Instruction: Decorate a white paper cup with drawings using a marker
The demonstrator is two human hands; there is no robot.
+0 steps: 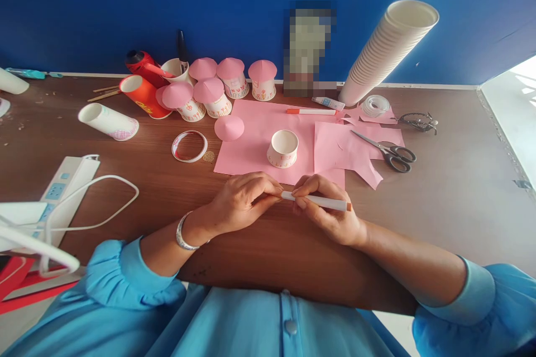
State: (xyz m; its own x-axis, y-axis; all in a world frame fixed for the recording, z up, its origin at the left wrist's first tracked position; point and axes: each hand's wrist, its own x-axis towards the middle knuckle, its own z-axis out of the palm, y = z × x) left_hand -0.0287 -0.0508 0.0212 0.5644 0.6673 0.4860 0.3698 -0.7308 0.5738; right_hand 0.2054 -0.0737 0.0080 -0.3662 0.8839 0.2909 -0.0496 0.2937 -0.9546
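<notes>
Head cam: pen (pixel 329 202) in R hand (pixel 337 224), L hand (pixel 242 201) pinching end; cup (pixel 281 157) beyond.

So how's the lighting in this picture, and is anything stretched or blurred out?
Head view: glare at the right edge, the table paler there; head view: the cup stack leans outward, probably lens stretch; head view: a pixelated patch hides something by the wall, while the pen in the right hand looks fairly sharp.

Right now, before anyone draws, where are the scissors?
In the head view, the scissors lie on the right side of the table, beyond the right hand, with their blades over the cut pink paper.
</notes>
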